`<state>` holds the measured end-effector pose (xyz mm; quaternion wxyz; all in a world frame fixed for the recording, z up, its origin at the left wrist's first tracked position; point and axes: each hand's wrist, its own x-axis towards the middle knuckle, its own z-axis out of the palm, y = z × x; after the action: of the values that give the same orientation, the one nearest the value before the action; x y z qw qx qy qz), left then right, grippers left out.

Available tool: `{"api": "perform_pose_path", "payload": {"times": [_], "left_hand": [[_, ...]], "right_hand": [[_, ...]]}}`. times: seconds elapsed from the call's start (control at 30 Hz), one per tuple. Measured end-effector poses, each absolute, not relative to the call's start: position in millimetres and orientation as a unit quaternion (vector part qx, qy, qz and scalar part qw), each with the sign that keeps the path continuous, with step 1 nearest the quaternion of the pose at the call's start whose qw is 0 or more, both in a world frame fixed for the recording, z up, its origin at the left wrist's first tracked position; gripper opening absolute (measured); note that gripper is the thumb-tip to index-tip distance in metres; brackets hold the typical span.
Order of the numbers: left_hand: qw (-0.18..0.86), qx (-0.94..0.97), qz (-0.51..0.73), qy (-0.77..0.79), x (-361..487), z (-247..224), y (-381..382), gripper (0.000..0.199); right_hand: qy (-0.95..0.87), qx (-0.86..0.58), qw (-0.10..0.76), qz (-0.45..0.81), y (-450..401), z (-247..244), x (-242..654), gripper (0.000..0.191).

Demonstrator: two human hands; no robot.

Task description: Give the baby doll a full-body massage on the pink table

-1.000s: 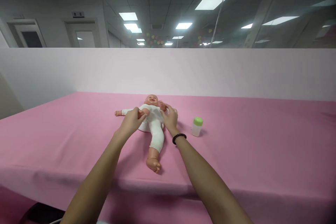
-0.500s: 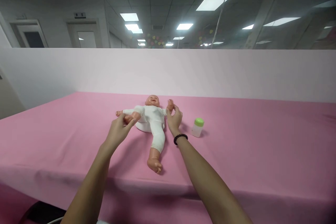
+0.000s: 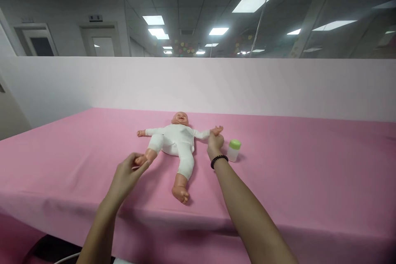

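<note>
A baby doll (image 3: 179, 136) in white cloth lies on its back on the pink-covered table (image 3: 297, 177), its head toward the far wall. My left hand (image 3: 128, 173) is closed around the foot of the doll's leg on the left side, its thumb along the ankle. On the right, my right hand (image 3: 215, 143) grips the doll's outstretched arm near the wrist, and the doll's fingers show beyond my own. The doll's other leg points toward me and its other arm lies out to the left.
A small clear container with a green lid (image 3: 234, 150) stands just right of my right hand. Behind the table runs a low white wall (image 3: 235, 86) with glass above it. A dark object (image 3: 52, 249) shows below the table at lower left.
My left hand has drawn the doll's leg down and to the left, straightening it. My right hand has moved the doll's arm outward to the right, nearer the container.
</note>
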<state>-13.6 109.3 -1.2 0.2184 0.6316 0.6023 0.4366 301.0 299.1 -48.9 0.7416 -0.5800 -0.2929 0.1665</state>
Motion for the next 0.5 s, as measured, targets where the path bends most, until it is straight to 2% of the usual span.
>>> {"api": "perform_pose_path", "payload": {"times": [0.1, 0.27, 0.37, 0.43, 0.5], "left_hand": [[0.227, 0.626, 0.424, 0.614, -25, -10, 99, 0.042], [0.122, 0.688, 0.429, 0.573, 10, 27, 158, 0.038], [0.143, 0.731, 0.396, 0.537, 44, 44, 204, 0.038], [0.154, 0.739, 0.379, 0.536, 58, 46, 222, 0.035], [0.155, 0.740, 0.379, 0.534, 59, 46, 223, 0.033]], "right_hand": [[-0.258, -0.575, 0.754, 0.182, 302, -55, 309, 0.043], [-0.386, -0.524, 0.752, 0.100, 295, -37, 285, 0.043], [-0.595, -0.490, 0.638, 0.011, 283, -27, 263, 0.034], [-0.685, -0.474, 0.553, -0.021, 277, -25, 254, 0.035], [-0.696, -0.476, 0.537, -0.016, 276, -25, 253, 0.036]]}}
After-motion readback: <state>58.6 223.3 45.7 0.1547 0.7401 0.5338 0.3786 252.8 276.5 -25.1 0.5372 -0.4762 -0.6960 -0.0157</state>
